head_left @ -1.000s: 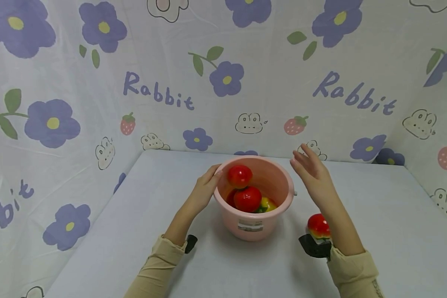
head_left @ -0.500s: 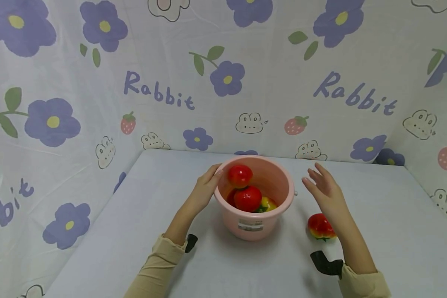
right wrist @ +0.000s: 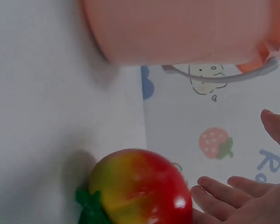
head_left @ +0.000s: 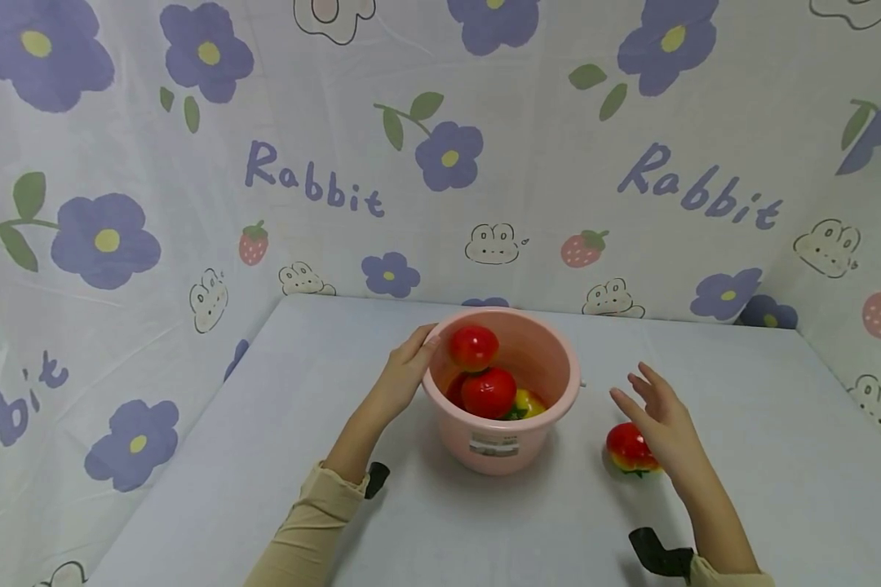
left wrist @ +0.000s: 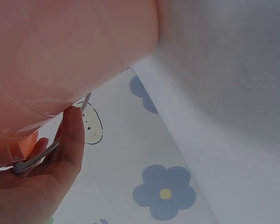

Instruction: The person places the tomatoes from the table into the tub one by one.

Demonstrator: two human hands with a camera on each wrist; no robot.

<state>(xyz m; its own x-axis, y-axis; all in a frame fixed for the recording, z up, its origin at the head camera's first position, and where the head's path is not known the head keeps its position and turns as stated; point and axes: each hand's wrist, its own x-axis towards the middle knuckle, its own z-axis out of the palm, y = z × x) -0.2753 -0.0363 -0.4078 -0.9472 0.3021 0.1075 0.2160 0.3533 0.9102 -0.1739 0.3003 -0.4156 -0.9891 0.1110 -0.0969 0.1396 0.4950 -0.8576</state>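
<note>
A pink bucket [head_left: 495, 444] stands upright on the table with several red fruits inside, one red fruit [head_left: 474, 348] lying on top, and a yellow fruit [head_left: 531, 402] with a green stem among them. My left hand [head_left: 404, 375] holds the bucket's left rim, thumb at the edge; in the left wrist view its fingers reach round the outer wall by the grey handle [left wrist: 42, 157]. My right hand [head_left: 664, 428], fingers spread and holding nothing, hovers just over a red-and-yellow toy fruit [right wrist: 140, 189] with green leaves, which lies on the table right of the bucket.
The white table [head_left: 316, 359] runs back to a patterned cloth [head_left: 543, 147] with flowers and lettering, which also rises at both sides. Black wrist pieces [head_left: 661, 554] stick out from both wrists.
My right hand has moved from beside the bucket's rim, down and toward me, to the toy fruit on the table. The left hand and the bucket stay where they were.
</note>
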